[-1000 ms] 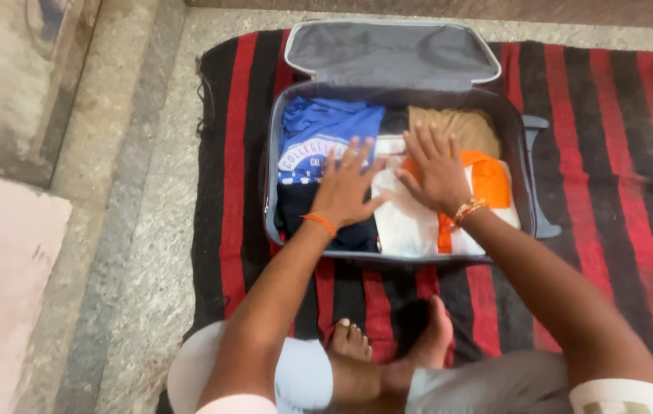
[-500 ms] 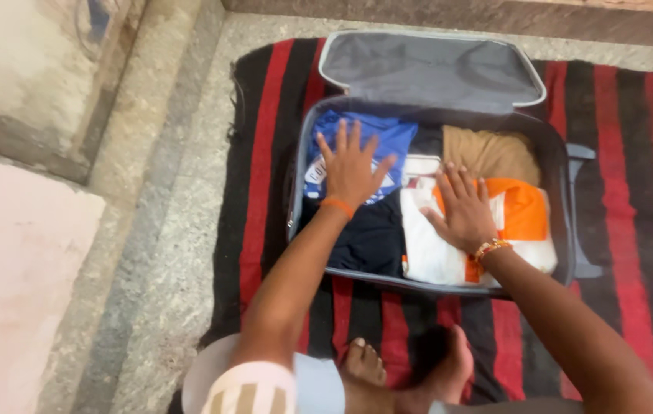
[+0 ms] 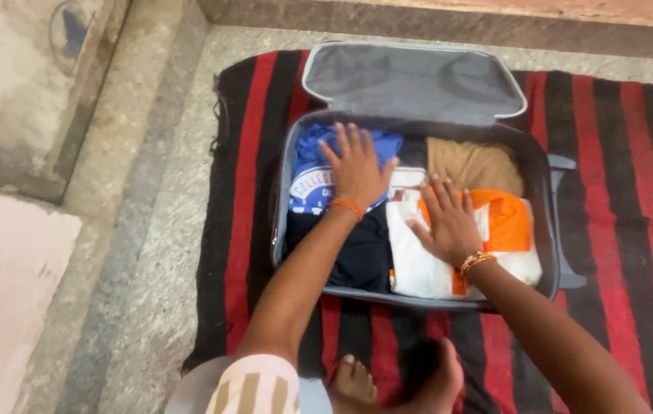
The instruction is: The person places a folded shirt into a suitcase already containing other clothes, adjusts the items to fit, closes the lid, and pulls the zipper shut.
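Observation:
An open grey suitcase [image 3: 280, 199] lies on a red and black striped blanket [image 3: 618, 153], its lid [image 3: 411, 77] flipped back. Inside are folded clothes. My left hand [image 3: 355, 169] lies flat, fingers spread, on a blue printed shirt [image 3: 307, 180] at the left. My right hand [image 3: 449, 222] presses flat on a white and orange garment [image 3: 506, 230] at the right. A dark navy garment [image 3: 361, 253] fills the front left, and a tan one [image 3: 472, 165] the back right.
My crossed bare feet [image 3: 399, 379] rest on the blanket in front of the suitcase. Speckled stone floor [image 3: 150, 253] runs along the left. A raised stone ledge [image 3: 27, 100] stands at the far left, and a wall base [image 3: 457, 23] behind the case.
My left hand slid from the middle of the case up onto the blue shirt. My right hand moved slightly nearer on the white and orange garment. The camera shifted.

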